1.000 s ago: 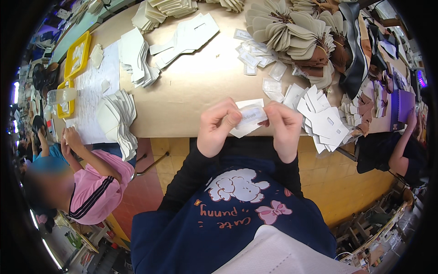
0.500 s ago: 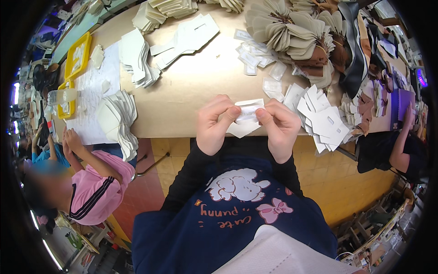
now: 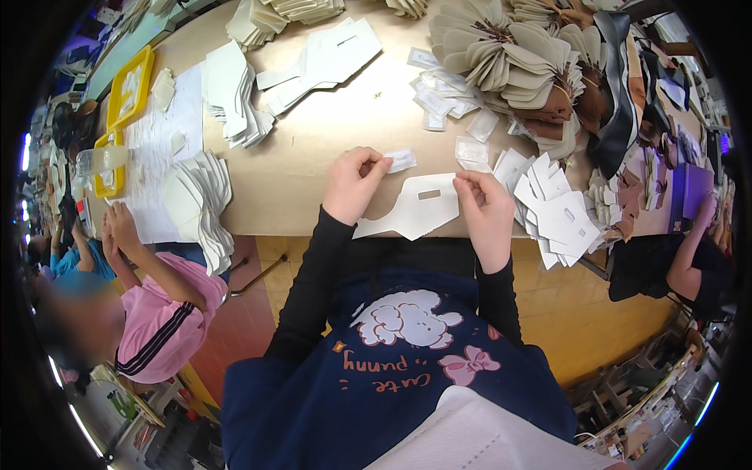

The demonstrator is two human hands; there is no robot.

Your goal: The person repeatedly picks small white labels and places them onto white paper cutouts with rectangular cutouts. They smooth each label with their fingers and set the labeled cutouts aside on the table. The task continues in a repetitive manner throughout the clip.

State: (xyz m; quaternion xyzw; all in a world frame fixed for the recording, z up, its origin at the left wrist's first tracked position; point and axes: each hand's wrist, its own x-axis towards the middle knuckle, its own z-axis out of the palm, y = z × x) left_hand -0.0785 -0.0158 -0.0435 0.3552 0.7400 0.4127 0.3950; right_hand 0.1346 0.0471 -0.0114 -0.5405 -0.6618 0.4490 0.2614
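My left hand (image 3: 354, 186) pinches the corner of a small translucent rectangular patch (image 3: 402, 160) between thumb and fingertips, just over the table. My right hand (image 3: 487, 213) grips the upper right corner of a white cut-out sheet (image 3: 415, 210), which has a narrow slot and a pointed lower edge. This sheet lies at the table's near edge, its left end tapering beneath my left wrist. More translucent patches (image 3: 445, 94) are heaped beyond my right hand. Close to that hand, on its right, is a loose pile of similar slotted white pieces (image 3: 560, 211).
White cut pieces are stacked at the left (image 3: 200, 200) and farther back (image 3: 325, 59). Bundles of beige and brown pieces (image 3: 525, 59) fill the back right. Yellow trays (image 3: 117, 117) stand far left. A person in pink (image 3: 168, 313) works at left, another (image 3: 666, 254) at right.
My hands have moved apart. The white piece, folded between my fingers before, now lies flat with its slot showing, and the translucent patch is separate from it in my left hand.
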